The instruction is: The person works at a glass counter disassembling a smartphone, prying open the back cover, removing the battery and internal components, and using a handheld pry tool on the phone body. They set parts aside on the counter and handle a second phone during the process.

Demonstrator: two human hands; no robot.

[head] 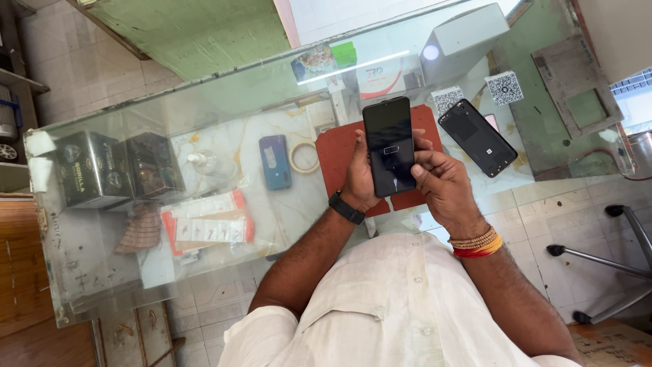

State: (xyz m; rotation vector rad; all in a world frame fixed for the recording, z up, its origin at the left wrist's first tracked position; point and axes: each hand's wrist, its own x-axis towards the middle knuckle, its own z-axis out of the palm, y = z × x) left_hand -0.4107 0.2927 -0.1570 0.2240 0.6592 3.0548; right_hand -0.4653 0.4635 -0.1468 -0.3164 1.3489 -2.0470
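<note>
Both hands, left hand point(358, 182) and right hand point(441, 182), clasp an upright black smartphone point(389, 146) with a dark screen.

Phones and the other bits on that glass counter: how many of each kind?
Phones: 3 (one held in both hands, a black one lying back up, a blue one)
Dark boxes: 2
Tape rolls: 1
Red mats: 1
Total: 7
</note>
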